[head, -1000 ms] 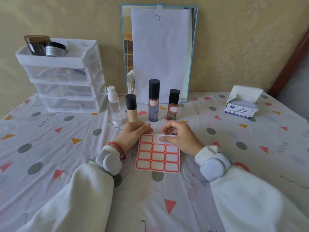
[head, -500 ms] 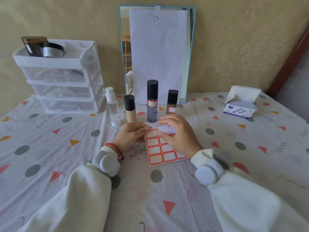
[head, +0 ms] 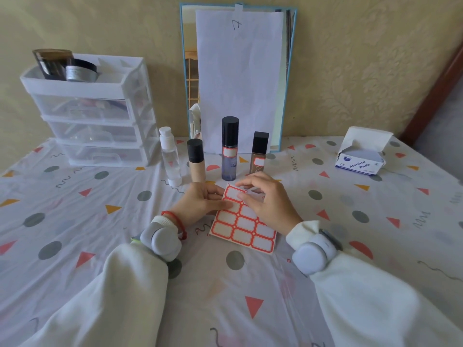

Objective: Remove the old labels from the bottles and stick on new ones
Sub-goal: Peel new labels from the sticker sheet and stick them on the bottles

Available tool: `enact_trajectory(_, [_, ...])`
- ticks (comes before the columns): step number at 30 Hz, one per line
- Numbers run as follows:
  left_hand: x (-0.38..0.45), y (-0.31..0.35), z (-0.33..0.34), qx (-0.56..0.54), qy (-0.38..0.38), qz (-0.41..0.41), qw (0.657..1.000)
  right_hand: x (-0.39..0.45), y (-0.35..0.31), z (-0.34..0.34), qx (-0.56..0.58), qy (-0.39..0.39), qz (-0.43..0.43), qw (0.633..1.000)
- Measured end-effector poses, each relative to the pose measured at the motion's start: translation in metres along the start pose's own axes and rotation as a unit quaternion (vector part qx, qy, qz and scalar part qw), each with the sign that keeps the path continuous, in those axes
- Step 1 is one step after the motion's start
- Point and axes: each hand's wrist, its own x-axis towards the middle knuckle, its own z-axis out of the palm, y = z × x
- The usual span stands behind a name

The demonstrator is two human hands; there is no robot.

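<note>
A sheet of red-bordered blank labels [head: 241, 225] lies tilted on the table in front of me. My left hand [head: 200, 202] holds its upper left edge, thumb on top. My right hand [head: 269, 200] is curled over the sheet's upper right and pinches a label there, one corner lifted. Behind the hands stand a clear bottle with a white cap [head: 170, 159], a beige bottle with a black cap [head: 196, 164], a tall bluish bottle [head: 229, 156] and a square brown bottle [head: 259, 156]. The last two each carry a red-bordered label.
A white three-drawer unit [head: 100, 116] with two jars on top stands at the back left. A mirror with a paper sheet taped over it [head: 238, 78] leans on the wall. An open box of alcohol pads [head: 360, 159] sits at the back right.
The label sheet has turned on the table under my hands. My right hand has moved over its upper right corner and taken hold of a label.
</note>
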Motion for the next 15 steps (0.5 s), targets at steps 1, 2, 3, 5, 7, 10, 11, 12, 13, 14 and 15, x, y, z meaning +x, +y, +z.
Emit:
enact_trajectory(1, [-0.0005,0.0004,0.0006,0.006,-0.003,-0.001,1.000,-0.0002,-0.0006,0.0001,0.005,-0.008,-0.009,1.000])
enact_trajectory(2, [-0.0010,0.0008,0.0010,0.010,-0.007,0.000,1.000,-0.0004,-0.0010,0.0006,0.006,-0.016,-0.016,1.000])
enact_trajectory(3, [-0.0018,0.0015,0.0014,0.010,-0.010,0.002,1.000,-0.0008,-0.0013,0.0014,0.006,-0.023,-0.021,1.000])
enact_trajectory(5, [-0.0039,0.0026,0.0026,0.004,-0.015,0.011,1.000,-0.0011,-0.0012,0.0031,0.010,-0.027,-0.025,0.999])
enact_trajectory(7, [-0.0054,0.0031,0.0036,-0.001,-0.018,0.016,1.000,-0.0010,-0.0001,0.0040,0.019,-0.023,-0.025,0.999])
enact_trajectory(10, [-0.0069,0.0041,0.0041,0.004,-0.026,0.019,0.999,-0.0009,0.0017,0.0050,0.027,-0.026,-0.013,0.999])
enact_trajectory(11, [-0.0070,0.0043,0.0045,0.008,-0.028,0.022,0.999,-0.0011,0.0019,0.0054,0.027,-0.030,-0.006,0.999])
enact_trajectory(12, [-0.0071,0.0046,0.0049,0.015,-0.029,0.024,0.999,-0.0012,0.0021,0.0058,0.025,-0.031,-0.002,0.999])
enact_trajectory(13, [-0.0071,0.0049,0.0051,0.021,-0.028,0.025,0.999,-0.0011,0.0023,0.0062,0.025,-0.031,0.002,0.999])
enact_trajectory(14, [-0.0072,0.0049,0.0057,0.024,-0.027,0.026,0.999,-0.0011,0.0024,0.0064,0.026,-0.031,0.004,0.999])
enact_trajectory(15, [-0.0071,0.0049,0.0061,0.024,-0.025,0.027,0.999,-0.0012,0.0019,0.0067,0.027,-0.030,0.003,0.999])
